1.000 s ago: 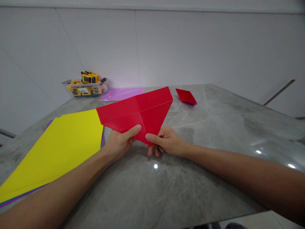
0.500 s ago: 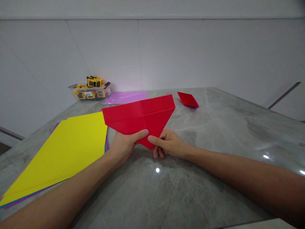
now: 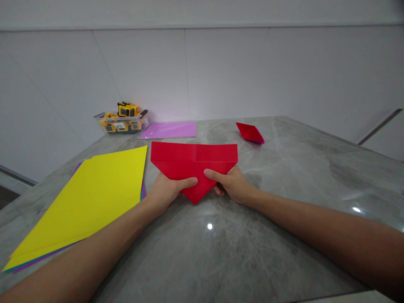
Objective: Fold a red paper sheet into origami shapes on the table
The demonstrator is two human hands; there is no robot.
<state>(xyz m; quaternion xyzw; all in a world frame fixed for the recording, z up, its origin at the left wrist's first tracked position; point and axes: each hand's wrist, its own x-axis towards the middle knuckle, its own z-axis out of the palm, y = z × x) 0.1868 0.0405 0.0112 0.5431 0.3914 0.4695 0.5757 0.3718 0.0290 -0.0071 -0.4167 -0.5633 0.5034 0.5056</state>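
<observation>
A folded sheet of red paper (image 3: 194, 162) is held up above the table in both hands. It has a straight band across the top and narrows to a point at the bottom. My left hand (image 3: 168, 189) grips its lower left side, thumb flat on the front and fingers hidden behind. On the lower right edge, my right hand (image 3: 232, 183) pinches the paper, its thumb on the front; the fingers behind it show only in part. Both thumbs lie close to the paper's middle crease.
Yellow sheets (image 3: 94, 198) lie on teal and purple ones at the left. Near the wall stand a clear plastic box (image 3: 123, 125) of yellow toy vehicles and a lilac sheet (image 3: 170, 129). A small folded red piece (image 3: 250, 132) rests farther back on the grey marbled table (image 3: 315, 176).
The red paper has turned from a tilt to nearly level and moved slightly lower. My right hand has shifted up and right along its edge, away from the bottom point.
</observation>
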